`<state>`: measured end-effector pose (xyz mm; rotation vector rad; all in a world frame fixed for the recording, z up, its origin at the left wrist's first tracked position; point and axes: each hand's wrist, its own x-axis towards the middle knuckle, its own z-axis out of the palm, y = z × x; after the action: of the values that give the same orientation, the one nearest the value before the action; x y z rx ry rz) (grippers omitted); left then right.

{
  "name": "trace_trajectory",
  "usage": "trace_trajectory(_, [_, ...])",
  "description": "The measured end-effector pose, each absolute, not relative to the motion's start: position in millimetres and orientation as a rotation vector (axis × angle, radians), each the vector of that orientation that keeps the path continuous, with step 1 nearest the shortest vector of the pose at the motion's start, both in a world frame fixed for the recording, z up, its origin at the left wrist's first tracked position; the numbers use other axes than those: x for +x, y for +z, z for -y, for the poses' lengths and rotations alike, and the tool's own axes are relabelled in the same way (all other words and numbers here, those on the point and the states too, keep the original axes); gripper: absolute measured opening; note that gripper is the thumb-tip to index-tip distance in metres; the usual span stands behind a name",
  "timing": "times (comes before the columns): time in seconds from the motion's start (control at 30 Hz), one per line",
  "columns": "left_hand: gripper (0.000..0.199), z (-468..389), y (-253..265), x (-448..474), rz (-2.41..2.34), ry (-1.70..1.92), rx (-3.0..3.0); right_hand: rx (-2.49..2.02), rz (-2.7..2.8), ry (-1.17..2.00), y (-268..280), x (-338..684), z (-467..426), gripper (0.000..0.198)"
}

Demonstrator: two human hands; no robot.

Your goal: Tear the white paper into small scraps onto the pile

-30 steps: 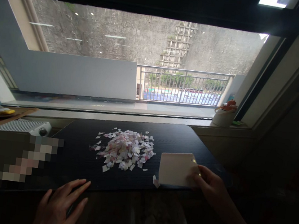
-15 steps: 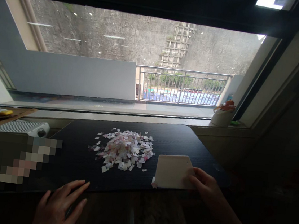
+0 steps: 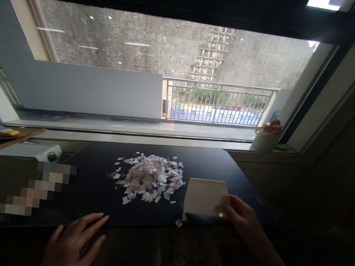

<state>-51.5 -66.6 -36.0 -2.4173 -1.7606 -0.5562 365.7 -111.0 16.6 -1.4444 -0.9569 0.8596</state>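
My right hand (image 3: 241,216) grips the right side of a pale, flat rectangular panel (image 3: 204,199) with rounded corners and a small dark dot near its top right corner. The panel is held over the right part of the black table (image 3: 225,165), near its front edge. Two small paper scraps (image 3: 179,223) show at its lower left corner, by that edge. To the left lies a heap of small cut paper pieces (image 3: 151,177), white and pinkish, apart from the panel. My left hand (image 3: 75,241) is open at the table's front edge, fingers spread, holding nothing.
A white ribbed box-like appliance (image 3: 33,150) and cardboard (image 3: 31,132) with colourful items stand at the left. On the windowsill (image 3: 195,144) behind sits a white pot-like container (image 3: 265,139) with an orange-brown top. The left table end is blurred out.
My right hand has raised the panel slightly and tilted it. Scraps at its lower left corner have separated from it, one lying lower. My left hand stays nearly still.
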Motion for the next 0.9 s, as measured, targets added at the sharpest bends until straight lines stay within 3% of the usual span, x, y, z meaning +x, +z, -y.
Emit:
trace_trajectory(0.4, [0.041,71,-27,-36,1.836,-0.681,-2.38,-1.321,1.07,0.885,22,344,74,0.027])
trace_trajectory(0.9, [0.04,69,-30,-40,1.749,-0.72,-2.362,-1.479,0.978,0.91,24,366,112,0.028])
